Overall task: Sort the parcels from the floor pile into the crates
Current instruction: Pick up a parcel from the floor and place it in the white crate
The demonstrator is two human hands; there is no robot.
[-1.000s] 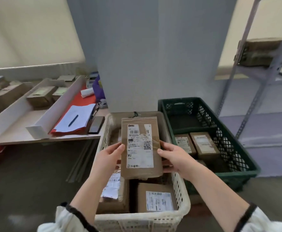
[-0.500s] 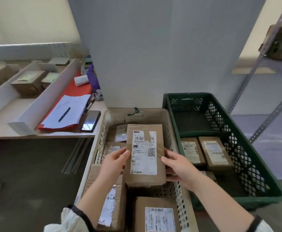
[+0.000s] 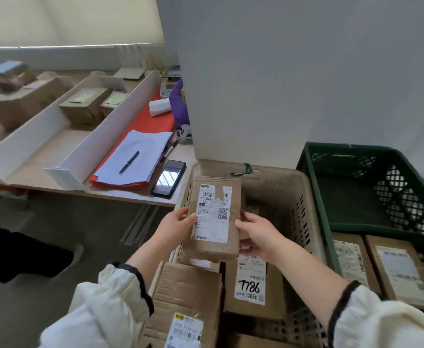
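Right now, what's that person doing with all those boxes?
A person's left hand and right hand hold one flat brown parcel over the beige crate, label up. That crate already has several boxes in it. The green crate beside it holds two more. The parcel looks about to go in.

Brown parcel (image 3: pixel 214 217), beige crate (image 3: pixel 303 197), dark green lattice crate (image 3: pixel 314 177).

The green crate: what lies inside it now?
Two brown parcels with white labels lie side by side at the near end of the green crate. Its far part shows only bare bottom. The right sleeve covers the nearest corner.
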